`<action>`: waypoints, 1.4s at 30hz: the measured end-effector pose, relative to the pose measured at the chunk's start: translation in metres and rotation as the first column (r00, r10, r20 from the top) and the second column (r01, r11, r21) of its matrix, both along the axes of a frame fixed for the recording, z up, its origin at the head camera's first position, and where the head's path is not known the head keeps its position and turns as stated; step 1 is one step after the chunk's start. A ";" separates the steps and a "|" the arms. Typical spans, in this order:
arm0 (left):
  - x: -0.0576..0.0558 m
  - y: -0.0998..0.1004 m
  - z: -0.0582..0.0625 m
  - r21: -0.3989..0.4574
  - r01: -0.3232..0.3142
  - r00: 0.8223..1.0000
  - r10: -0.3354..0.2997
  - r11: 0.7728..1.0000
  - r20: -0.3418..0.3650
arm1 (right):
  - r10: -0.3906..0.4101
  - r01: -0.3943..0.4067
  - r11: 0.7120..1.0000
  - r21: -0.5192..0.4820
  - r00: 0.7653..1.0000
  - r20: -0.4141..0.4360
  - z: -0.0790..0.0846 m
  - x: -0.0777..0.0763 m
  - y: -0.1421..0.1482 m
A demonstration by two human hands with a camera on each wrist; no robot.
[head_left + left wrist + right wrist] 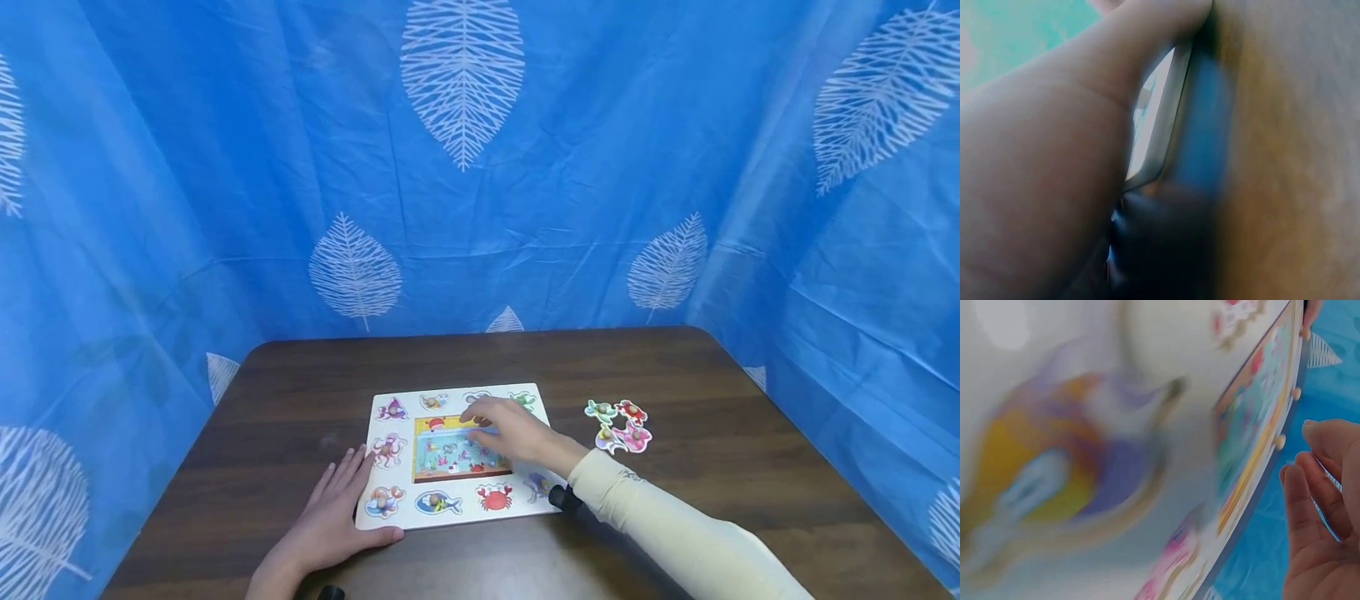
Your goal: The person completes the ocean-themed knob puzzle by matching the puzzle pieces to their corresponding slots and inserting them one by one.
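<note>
A white wooden peg puzzle board (465,507) with sea-animal pictures lies on the table, a small aquarium picture (457,450) at its centre. My left hand (330,517) rests at the board's left edge, fingers straight and thumb along the lower left corner. Over the upper right of the aquarium picture hovers my right hand (517,429), its fingers loosely bent. The right wrist view shows a gap between thumb and fingers (1304,506), with nothing held. Knobbed pieces, among them an octopus (388,450) and a striped fish (437,502), sit in the board.
Right of the board, several loose knobbed pieces lie clustered, including a pink starfish (633,437) and a red crab (631,412). The dark wooden table (300,383) is ringed by a blue curtain (480,200) with white leaf prints.
</note>
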State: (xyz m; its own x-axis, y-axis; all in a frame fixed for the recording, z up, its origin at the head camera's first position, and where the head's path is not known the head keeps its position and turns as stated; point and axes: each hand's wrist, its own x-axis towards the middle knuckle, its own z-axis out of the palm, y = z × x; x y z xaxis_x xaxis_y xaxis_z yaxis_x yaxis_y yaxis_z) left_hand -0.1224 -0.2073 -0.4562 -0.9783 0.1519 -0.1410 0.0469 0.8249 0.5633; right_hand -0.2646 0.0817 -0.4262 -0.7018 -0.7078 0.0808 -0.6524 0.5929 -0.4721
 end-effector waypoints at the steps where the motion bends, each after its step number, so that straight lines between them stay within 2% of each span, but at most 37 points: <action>1: 0.001 0.000 0.000 -0.001 -0.002 1.000 0.002 1.000 -0.005 | -0.001 0.001 1.000 -0.003 1.000 -0.009 -0.001 0.000 0.005; 11: 0.007 -0.003 -0.003 -0.022 -0.027 1.000 0.027 0.999 -0.008 | -0.005 -0.002 0.998 -0.062 0.994 -0.112 -0.015 0.000 0.058; 20: 0.006 0.001 0.000 -0.024 -0.014 1.000 0.013 1.000 -0.026 | -0.106 0.103 0.994 -0.035 0.990 -0.095 -0.022 0.000 0.111; 29: 0.004 0.006 -0.001 -0.038 -0.013 1.000 0.012 0.999 -0.009 | -0.102 0.094 0.992 -0.089 0.990 -0.098 -0.024 0.019 0.142; 34: 0.003 0.010 -0.001 -0.034 -0.005 1.000 0.005 0.999 -0.005 | -0.103 0.088 0.989 -0.117 0.986 -0.133 -0.025 0.034 0.161; 42: 0.002 0.010 -0.002 -0.037 -0.004 1.000 0.003 0.999 -0.014 | -0.109 0.085 0.982 -0.167 0.984 -0.141 -0.023 0.046 0.180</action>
